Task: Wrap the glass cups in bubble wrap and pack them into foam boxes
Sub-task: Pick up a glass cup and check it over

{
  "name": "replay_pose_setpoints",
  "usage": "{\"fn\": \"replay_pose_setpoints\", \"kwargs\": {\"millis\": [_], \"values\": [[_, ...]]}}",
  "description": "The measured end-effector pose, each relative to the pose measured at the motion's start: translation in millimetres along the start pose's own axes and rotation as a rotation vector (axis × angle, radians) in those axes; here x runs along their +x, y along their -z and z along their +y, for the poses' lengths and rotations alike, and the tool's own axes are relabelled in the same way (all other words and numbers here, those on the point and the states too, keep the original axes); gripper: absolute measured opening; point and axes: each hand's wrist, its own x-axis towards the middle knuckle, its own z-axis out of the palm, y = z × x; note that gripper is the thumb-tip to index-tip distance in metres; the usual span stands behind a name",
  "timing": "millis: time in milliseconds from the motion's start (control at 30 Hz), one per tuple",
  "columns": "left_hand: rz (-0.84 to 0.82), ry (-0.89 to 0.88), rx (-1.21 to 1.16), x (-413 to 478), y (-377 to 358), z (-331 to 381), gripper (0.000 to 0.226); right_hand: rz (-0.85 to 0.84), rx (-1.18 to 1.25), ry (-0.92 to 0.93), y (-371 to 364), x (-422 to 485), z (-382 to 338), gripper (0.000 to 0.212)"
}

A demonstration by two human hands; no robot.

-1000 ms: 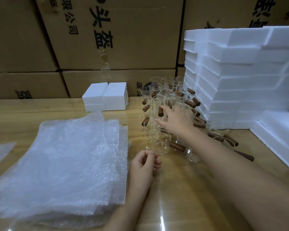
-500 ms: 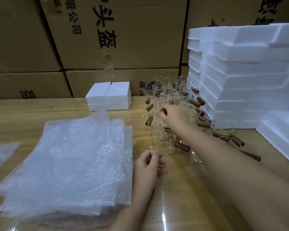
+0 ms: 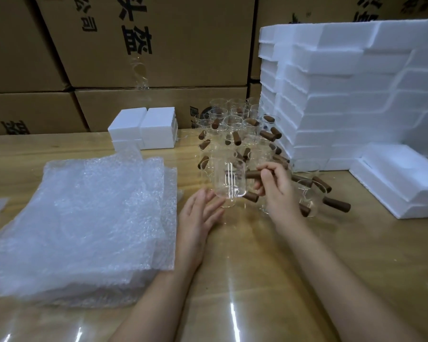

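Wooden desk (image 3: 257,280), glossy top. Glass cups (image 3: 235,134) clustered mid-desk. Left of cups: bubble wrap stack (image 3: 84,218), flat. Behind-left: 2 small foam boxes (image 3: 143,129), side by side. Right, just beside cups: tall foam stack (image 3: 344,99); loose foam piece (image 3: 400,178) farther right.

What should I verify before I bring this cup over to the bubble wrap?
1. Grip: right hand pinches the brown handle of the glass cup: ok.
2. Left hand free to support: open, fingers by the cup's base: ok.
3. Clearance from the other cups behind it: cannot tell, glass overlaps glass.
4. Bubble wrap stack lies left of the hands, nothing on its top sheet: ok.
5. Foam box lies open at the right: ok.
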Motion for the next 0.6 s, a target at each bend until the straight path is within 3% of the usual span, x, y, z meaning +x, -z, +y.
{"fn": "replay_pose_setpoints", "kwargs": {"millis": [133, 233, 433, 533, 600], "values": [[-0.082, -0.019, -0.003, -3, 1, 0, 0.060, -0.065, 0.076, 0.025, -4, -15, 5, 0.021], [-0.108, -0.005, -0.049, -1, 4, -1, 0.048, -0.015, 0.165, 0.054, -7, -18, 6, 0.019], [-0.065, -0.017, -0.144, 4, 8, -5, 0.041, 0.110, 0.392, -0.116, -22, -30, 20, 0.021], [-0.058, -0.001, -0.169, 5, 8, -4, 0.053, 0.022, 0.442, -0.208, -24, -27, 23, 0.007], [-0.068, 0.007, -0.153, 4, 7, -3, 0.057, -0.083, 0.433, -0.269, -23, -26, 24, 0.014]]}}
